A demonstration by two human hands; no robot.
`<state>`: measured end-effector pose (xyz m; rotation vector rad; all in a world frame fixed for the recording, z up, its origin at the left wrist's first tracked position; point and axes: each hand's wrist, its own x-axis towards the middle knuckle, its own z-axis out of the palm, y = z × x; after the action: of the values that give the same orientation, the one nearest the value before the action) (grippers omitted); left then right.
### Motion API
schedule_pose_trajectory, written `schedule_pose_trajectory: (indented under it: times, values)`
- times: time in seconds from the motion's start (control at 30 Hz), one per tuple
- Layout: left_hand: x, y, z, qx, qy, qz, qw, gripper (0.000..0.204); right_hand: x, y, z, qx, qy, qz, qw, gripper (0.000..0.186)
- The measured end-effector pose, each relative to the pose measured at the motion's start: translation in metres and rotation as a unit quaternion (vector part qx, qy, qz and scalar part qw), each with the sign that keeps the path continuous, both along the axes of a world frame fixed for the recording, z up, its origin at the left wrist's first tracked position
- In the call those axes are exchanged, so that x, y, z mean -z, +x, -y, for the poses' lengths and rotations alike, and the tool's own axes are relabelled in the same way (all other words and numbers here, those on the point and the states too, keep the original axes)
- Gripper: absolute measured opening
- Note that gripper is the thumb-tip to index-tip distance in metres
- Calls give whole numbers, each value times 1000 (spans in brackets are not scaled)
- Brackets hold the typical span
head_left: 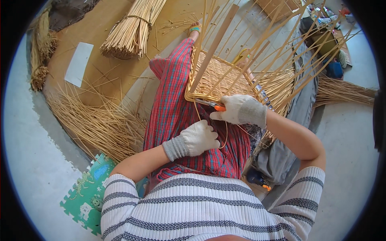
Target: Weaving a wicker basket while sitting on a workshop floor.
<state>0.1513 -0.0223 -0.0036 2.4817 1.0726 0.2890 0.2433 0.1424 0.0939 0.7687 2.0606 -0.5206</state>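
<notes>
Half-woven basket (pixel 219 78) resting on the lap over red plaid trousers (pixel 177 116), near rim toward the body, upright stakes (pixel 257 44) fanning out above and away. Right hand (pixel 240 109), in a white knit glove, closed around orange-handled cutters (pixel 215 106), blades set at the near rim of the basket. Left hand (pixel 195 138), likewise gloved, curled shut on a thin loose strand (pixel 223 134) looping down from the rim. Step in hand, by the look of it: trimming a strand end at the rim. Next move likely calling for a steady pull on the strand with the left hand and a close, clean cut without nicking the woven border. Exact point of blade contact too small to tell. Surroundings: tied bundle of straw-coloured rods (pixel 130 30) on brown board beyond the knees, loose rods (pixel 96 124) scattered at left, green foam mat (pixel 90 193) at lower left.
</notes>
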Motion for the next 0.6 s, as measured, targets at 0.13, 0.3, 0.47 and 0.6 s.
schedule_pose_trajectory:
  times: [0.13, 0.3, 0.47, 0.6]
  values:
    - [-4, 2, 0, -5, 0, -17, 1000, 12, 0, -3, 1, -8, 26, 0, 1000, 72]
    - [-7, 2, -3, -3, 6, -6, 1000, 12, 5, -9, 3, -7, 27, 16, 999, 69]
    - [8, 9, 5, -6, 40, 106, 993, 13, 9, 14, 10, 38, 30, -43, 998, 63]
    - [0, 13, 1, -15, 109, 106, 988, 25, -17, 49, 11, 71, 25, -23, 997, 62]
